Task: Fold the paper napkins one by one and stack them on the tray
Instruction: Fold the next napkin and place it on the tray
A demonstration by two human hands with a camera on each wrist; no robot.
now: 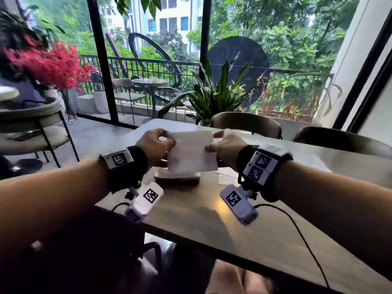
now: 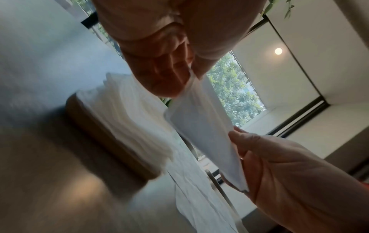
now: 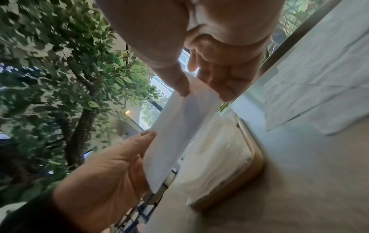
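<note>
I hold a white paper napkin [image 1: 192,152] up in the air above the table, folded into a rectangle. My left hand [image 1: 156,145] pinches its left edge and my right hand [image 1: 224,145] pinches its right edge. Below it sits a wooden tray [image 1: 177,181] with a stack of folded napkins [image 2: 127,116] on it; in the head view the held napkin hides most of the stack. The left wrist view shows the napkin [image 2: 205,126] between both hands, and the right wrist view shows it [image 3: 177,130] above the tray [image 3: 253,165].
Unfolded napkins [image 1: 228,177] lie flat on the table [image 1: 212,225] right of the tray. Two chairs [image 1: 246,124] stand at the far side, with a potted plant behind. Cables run from my wrist devices across the near table edge.
</note>
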